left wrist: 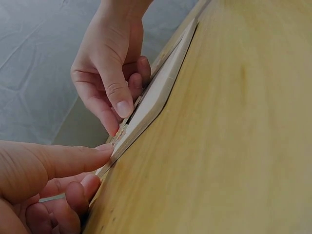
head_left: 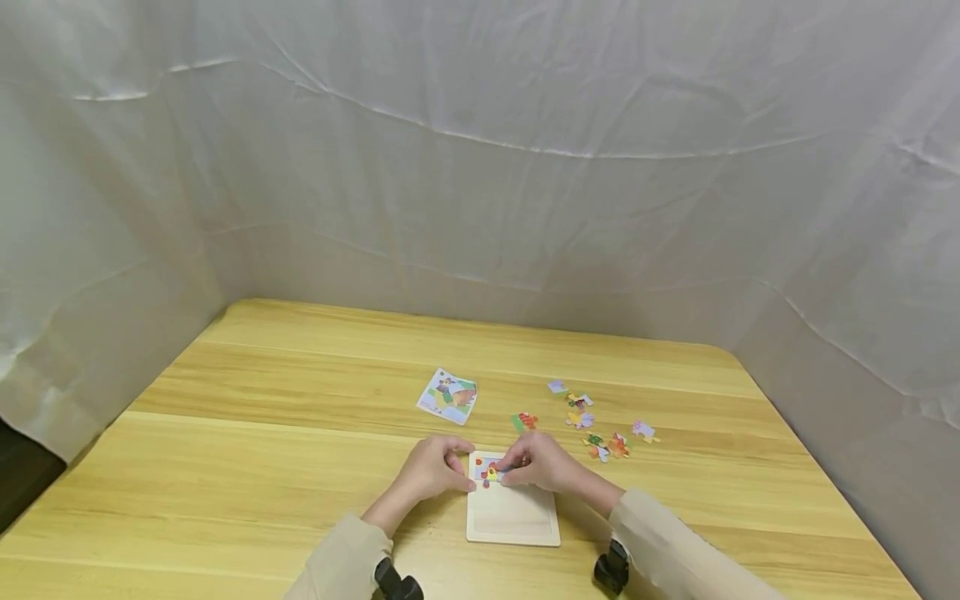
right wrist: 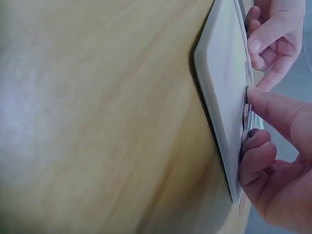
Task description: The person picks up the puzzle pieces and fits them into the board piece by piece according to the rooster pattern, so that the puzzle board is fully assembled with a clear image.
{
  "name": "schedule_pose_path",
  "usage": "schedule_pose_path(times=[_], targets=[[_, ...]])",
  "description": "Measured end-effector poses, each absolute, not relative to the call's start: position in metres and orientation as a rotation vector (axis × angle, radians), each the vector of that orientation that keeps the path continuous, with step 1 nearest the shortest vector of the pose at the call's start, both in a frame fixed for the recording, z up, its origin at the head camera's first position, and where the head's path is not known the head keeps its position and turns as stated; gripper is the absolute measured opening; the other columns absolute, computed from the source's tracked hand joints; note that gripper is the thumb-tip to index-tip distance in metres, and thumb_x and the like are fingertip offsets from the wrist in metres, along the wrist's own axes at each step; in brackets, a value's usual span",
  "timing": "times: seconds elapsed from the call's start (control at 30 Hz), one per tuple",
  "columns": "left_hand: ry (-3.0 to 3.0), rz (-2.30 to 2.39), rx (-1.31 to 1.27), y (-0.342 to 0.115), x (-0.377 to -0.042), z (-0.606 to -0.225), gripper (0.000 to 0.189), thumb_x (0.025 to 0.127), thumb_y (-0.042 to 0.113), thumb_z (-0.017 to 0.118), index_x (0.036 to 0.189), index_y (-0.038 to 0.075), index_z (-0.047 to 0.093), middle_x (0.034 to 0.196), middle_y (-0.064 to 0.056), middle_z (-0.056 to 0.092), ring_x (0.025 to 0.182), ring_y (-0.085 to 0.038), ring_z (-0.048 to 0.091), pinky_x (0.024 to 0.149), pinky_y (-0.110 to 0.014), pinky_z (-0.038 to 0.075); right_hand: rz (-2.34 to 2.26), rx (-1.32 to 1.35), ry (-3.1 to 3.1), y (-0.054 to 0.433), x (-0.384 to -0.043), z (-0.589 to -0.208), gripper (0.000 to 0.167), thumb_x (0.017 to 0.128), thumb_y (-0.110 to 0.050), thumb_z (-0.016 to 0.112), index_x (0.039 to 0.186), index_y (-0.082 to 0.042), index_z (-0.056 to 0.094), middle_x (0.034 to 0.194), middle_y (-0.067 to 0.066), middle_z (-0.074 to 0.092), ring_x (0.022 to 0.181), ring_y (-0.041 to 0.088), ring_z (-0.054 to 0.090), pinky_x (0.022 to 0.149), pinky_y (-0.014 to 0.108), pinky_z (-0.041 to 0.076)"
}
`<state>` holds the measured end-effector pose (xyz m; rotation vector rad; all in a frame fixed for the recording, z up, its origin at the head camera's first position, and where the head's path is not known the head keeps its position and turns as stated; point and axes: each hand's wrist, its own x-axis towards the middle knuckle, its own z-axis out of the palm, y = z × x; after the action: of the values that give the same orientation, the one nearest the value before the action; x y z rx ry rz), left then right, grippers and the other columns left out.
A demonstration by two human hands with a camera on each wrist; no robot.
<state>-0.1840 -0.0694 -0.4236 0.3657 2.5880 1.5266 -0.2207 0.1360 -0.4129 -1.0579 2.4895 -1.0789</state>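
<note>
A shallow wooden puzzle board (head_left: 513, 518) lies on the table, its lower part bare wood. In its upper left sit joined puzzle pieces (head_left: 490, 477) showing a rooster's head, blue sky and a red sun. My left hand (head_left: 433, 468) grips the board's left edge near the top corner, thumb on the rim and fingers curled at the side. With thumb and fingers, my right hand (head_left: 547, 463) pinches a jigsaw piece (right wrist: 246, 114) low over the board, beside the joined ones. The right fingers hide most of that piece's picture.
Several loose puzzle pieces (head_left: 579, 420) lie scattered to the right beyond the board, with a green and red piece (head_left: 525, 422) closer to it. A printed picture card (head_left: 447, 397) rests behind the board to the left. Pale cloth (head_left: 480, 208) hangs around the wooden table (head_left: 262, 475).
</note>
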Motion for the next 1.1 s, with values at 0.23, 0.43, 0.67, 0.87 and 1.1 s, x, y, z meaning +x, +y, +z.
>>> schedule_pose_path(times=[0.23, 0.43, 0.67, 0.87, 1.1], targets=[[2.591, 1.539, 0.401, -0.0697, -0.1828, -0.4224, 0.042, 0.063, 0.005, 0.078, 0.101, -0.005, 0.062, 0.060, 0.002, 0.052, 0.050, -0.009, 0.044, 0.044, -0.022, 0.036, -1.071, -1.058, 2.462, 0.1363, -0.2201, -0.4090, 0.008, 0.072, -0.001, 0.071, 0.080, 0.000, 0.070, 0.072, 0.001, 0.064, 0.057, 0.003, 0.045, 0.052, 0.019, 0.042], [2.580, 1.519, 0.355, -0.0685, -0.1851, -0.4245, 0.043, 0.063, 0.003, 0.077, 0.103, -0.004, 0.062, 0.061, 0.001, 0.052, 0.051, -0.010, 0.044, 0.044, -0.022, 0.035, -1.130, -0.998, 2.433, 0.1365, -0.2189, -0.4078, 0.011, 0.074, -0.004, 0.071, 0.084, 0.001, 0.070, 0.074, 0.004, 0.064, 0.054, 0.004, 0.042, 0.048, 0.017, 0.037], [2.600, 1.503, 0.364, -0.0686, -0.1865, -0.4249, 0.043, 0.064, 0.004, 0.077, 0.104, -0.004, 0.062, 0.061, 0.002, 0.052, 0.052, -0.009, 0.044, 0.045, -0.023, 0.036, -1.167, -1.013, 2.448, 0.1337, -0.2198, -0.4072, 0.011, 0.074, -0.006, 0.070, 0.082, 0.001, 0.071, 0.078, 0.006, 0.064, 0.060, 0.005, 0.048, 0.050, 0.018, 0.039], [2.594, 1.508, 0.365, -0.0689, -0.1874, -0.4272, 0.043, 0.064, 0.003, 0.077, 0.103, -0.005, 0.062, 0.061, 0.002, 0.052, 0.051, -0.010, 0.043, 0.045, -0.022, 0.035, -1.173, -1.028, 2.410, 0.1342, -0.2213, -0.4117, 0.011, 0.072, -0.003, 0.071, 0.082, 0.002, 0.070, 0.074, 0.004, 0.061, 0.062, 0.007, 0.048, 0.053, 0.019, 0.042], [2.591, 1.514, 0.362, -0.0694, -0.1860, -0.4260, 0.043, 0.064, 0.003, 0.077, 0.104, -0.004, 0.062, 0.061, 0.001, 0.052, 0.051, -0.010, 0.043, 0.045, -0.022, 0.035, -1.104, -1.032, 2.409, 0.1331, -0.2239, -0.4123, 0.011, 0.072, -0.002, 0.071, 0.082, 0.002, 0.070, 0.074, 0.002, 0.062, 0.060, 0.003, 0.049, 0.054, 0.020, 0.044]])
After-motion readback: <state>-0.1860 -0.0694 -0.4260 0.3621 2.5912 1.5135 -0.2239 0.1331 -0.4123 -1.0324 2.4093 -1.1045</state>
